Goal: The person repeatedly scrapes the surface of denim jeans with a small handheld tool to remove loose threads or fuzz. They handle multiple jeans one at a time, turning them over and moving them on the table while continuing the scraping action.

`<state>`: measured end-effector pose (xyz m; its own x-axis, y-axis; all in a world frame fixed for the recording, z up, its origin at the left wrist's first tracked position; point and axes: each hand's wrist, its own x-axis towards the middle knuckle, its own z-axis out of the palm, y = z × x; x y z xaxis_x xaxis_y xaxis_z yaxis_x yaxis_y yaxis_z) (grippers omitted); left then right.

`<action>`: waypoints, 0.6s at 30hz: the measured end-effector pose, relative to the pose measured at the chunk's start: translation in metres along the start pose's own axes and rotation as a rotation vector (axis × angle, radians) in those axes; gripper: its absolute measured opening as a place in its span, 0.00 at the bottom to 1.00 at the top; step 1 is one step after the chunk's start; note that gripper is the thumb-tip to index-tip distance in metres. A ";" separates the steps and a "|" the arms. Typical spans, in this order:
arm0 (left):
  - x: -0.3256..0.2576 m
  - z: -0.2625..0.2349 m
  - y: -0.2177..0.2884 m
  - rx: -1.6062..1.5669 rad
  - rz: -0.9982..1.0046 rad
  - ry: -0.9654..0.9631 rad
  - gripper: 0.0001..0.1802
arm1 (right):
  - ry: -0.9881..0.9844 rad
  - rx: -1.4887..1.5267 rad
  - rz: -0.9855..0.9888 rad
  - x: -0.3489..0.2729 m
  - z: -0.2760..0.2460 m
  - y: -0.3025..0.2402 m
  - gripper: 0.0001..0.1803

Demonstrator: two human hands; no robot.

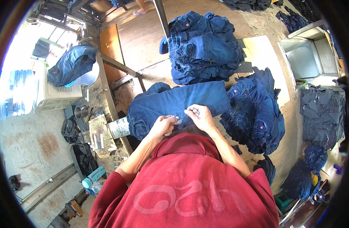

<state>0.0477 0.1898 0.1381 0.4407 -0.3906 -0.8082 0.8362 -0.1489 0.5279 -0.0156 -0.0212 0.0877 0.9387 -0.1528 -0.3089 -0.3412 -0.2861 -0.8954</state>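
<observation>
A pair of dark blue jeans point(170, 100) lies flat across the wooden worktable point(144, 38), waistband toward me. My left hand point(163, 125) pinches the waistband edge near its middle. My right hand point(199, 116) is closed on the same edge just to the right, and a small silvery tool or fastener shows between its fingers. The two hands are nearly touching. I wear a red top.
A tall stack of folded jeans point(203, 45) sits behind the flat pair. Another heap of jeans point(256, 110) lies at the right. More denim piles point(320, 114) lie further right. A white box point(58, 95) with jeans on top stands left, and clutter covers the floor below it.
</observation>
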 end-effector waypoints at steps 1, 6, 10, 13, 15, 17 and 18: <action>0.002 0.003 0.002 -0.001 -0.024 0.046 0.07 | 0.006 0.002 0.011 0.000 0.001 0.001 0.16; 0.014 0.014 -0.001 0.232 0.048 0.034 0.07 | 0.018 0.008 -0.037 -0.002 0.004 0.005 0.16; 0.011 -0.008 -0.002 0.027 -0.057 -0.083 0.21 | 0.038 0.007 0.008 -0.007 -0.005 -0.002 0.16; 0.009 -0.025 0.010 0.487 0.292 -0.202 0.41 | 0.237 0.051 0.033 -0.014 -0.019 -0.020 0.12; 0.008 -0.031 0.021 0.688 0.309 -0.275 0.49 | 0.120 -0.084 -0.088 -0.021 -0.030 -0.035 0.10; 0.005 -0.033 0.032 0.541 0.115 -0.324 0.54 | 0.056 -0.147 -0.208 -0.026 -0.031 -0.050 0.07; 0.003 -0.033 0.036 0.448 -0.007 -0.331 0.55 | -0.010 -0.160 -0.225 -0.027 -0.029 -0.057 0.07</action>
<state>0.0900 0.2132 0.1468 0.2496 -0.6419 -0.7250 0.5863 -0.4957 0.6407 -0.0233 -0.0281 0.1562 0.9920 -0.0589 -0.1116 -0.1262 -0.4576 -0.8801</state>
